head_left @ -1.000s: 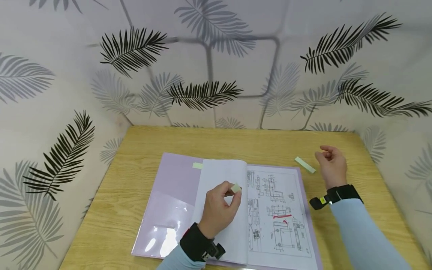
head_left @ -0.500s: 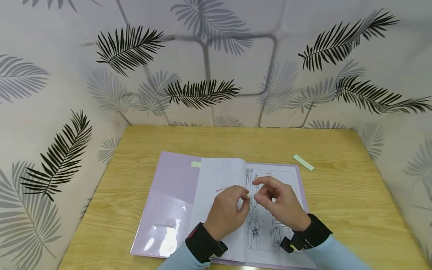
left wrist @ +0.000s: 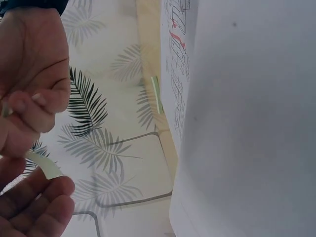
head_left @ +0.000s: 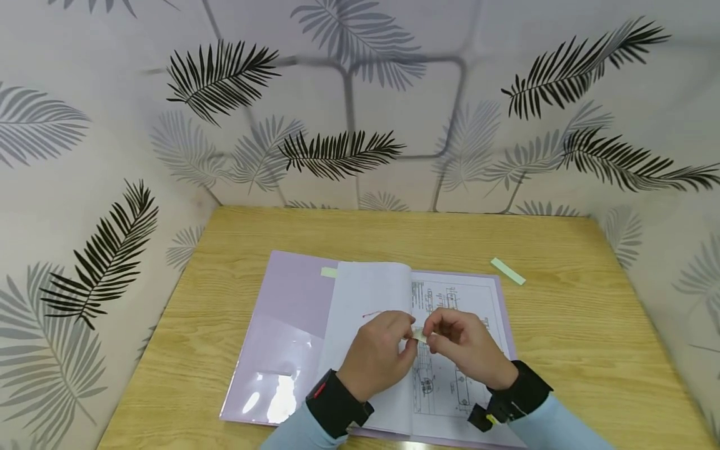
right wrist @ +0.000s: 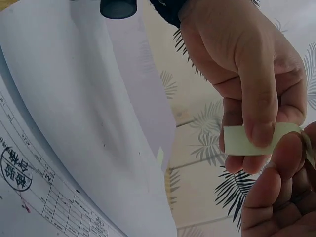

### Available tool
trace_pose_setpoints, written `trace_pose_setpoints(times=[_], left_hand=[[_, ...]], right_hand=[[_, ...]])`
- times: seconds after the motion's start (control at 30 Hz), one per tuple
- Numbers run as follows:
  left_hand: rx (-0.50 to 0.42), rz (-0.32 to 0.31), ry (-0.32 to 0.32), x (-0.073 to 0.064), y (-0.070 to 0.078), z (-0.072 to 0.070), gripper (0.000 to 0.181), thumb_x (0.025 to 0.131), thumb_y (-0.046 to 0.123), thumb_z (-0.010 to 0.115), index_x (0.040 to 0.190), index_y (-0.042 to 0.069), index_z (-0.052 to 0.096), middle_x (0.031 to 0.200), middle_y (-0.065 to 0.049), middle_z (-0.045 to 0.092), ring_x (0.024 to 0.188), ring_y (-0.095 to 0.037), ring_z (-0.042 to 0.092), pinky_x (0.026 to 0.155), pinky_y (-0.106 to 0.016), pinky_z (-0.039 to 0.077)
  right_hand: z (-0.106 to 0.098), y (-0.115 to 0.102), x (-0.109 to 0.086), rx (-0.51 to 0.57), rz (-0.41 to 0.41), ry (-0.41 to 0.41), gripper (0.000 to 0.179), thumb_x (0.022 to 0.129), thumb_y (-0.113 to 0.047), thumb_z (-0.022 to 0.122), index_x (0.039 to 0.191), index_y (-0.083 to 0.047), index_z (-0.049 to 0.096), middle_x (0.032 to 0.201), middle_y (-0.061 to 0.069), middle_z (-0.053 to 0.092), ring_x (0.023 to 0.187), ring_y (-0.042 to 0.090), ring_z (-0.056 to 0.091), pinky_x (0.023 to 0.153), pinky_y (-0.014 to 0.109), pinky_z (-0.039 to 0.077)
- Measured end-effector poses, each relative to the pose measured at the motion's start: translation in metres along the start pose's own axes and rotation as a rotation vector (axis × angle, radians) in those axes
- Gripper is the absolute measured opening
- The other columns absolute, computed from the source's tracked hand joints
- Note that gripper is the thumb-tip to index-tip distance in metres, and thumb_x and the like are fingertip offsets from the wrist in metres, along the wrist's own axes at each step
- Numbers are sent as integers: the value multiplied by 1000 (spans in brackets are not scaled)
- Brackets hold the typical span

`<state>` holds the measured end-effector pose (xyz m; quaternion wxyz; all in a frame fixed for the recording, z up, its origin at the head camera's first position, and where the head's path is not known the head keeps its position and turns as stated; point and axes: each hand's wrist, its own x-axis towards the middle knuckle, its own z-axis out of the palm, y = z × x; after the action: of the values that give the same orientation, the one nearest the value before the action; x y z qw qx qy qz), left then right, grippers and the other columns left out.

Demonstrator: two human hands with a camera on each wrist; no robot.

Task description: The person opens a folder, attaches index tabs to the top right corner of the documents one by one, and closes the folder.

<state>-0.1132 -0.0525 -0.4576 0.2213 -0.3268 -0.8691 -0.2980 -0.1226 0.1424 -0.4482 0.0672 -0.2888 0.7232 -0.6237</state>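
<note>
Over the middle of an open lilac folder (head_left: 289,297), both hands meet at a small pale green sticky-note strip (head_left: 419,335). My left hand (head_left: 378,353) pinches one end, its thumb lying flat on the paper strip (right wrist: 242,140) in the right wrist view. Finger and thumb of my right hand (head_left: 472,347) pinch the other end, where the strip bends. Below the hands lie a mostly blank white page (head_left: 365,284) and, on the right, a page of technical drawings (head_left: 475,290) with red marks, partly hidden by the right hand.
Another pale green strip (head_left: 508,271) lies on the wooden table (head_left: 590,300), right of the folder. A green tab (head_left: 329,272) sticks out beyond the white page's left edge. A leaf-patterned wall covering (head_left: 405,112) rises behind the table.
My right hand has come in from the table's right side to the strip and now pinches its free end. The left hand has shifted slightly right and turned, still pinching the strip.
</note>
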Motion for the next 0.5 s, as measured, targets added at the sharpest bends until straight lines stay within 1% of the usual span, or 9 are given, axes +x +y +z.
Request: trace_pose_setpoints(times=[0.07, 0.2, 0.3, 0.43, 0.5], left_hand=[[-15, 34, -22, 0, -2, -3, 19, 79, 6, 71, 75, 13, 53, 87, 0, 66, 76, -9, 61, 69, -15, 48], [-48, 86, -67, 0, -4, -9, 18, 80, 11, 76, 82, 12, 58, 87, 2, 67, 76, -7, 59, 70, -12, 47], [-70, 102, -104, 0, -5, -12, 18, 81, 14, 78, 90, 11, 63, 88, 2, 68, 78, -6, 59, 75, -13, 48], [-73, 111, -142, 2, -5, -16, 20, 82, 18, 78, 96, 11, 65, 93, 2, 69, 85, -6, 63, 81, -16, 48], [-64, 119, -151, 3, -4, -17, 20, 83, 19, 77, 97, 12, 66, 93, 2, 69, 87, -7, 64, 82, -16, 49]], right_hand=[[-2, 0, -1, -1, 20, -9, 21, 88, 14, 53, 97, -3, 61, 88, 13, 61, 68, 19, 57, 61, 27, 51], [-7, 1, -5, -41, 74, -15, 25, 88, 14, 49, 101, -3, 62, 95, 11, 63, 65, 20, 58, 59, 31, 52], [-10, 2, -7, -97, 101, -8, 29, 86, 14, 48, 103, -4, 63, 96, 9, 65, 63, 19, 59, 57, 31, 51], [-13, 5, -11, -152, 103, 11, 31, 85, 14, 49, 103, -5, 65, 97, 6, 65, 61, 18, 58, 56, 27, 49], [-14, 6, -13, -165, 102, 20, 31, 85, 14, 49, 103, -6, 65, 97, 5, 66, 61, 17, 58, 55, 26, 49]])
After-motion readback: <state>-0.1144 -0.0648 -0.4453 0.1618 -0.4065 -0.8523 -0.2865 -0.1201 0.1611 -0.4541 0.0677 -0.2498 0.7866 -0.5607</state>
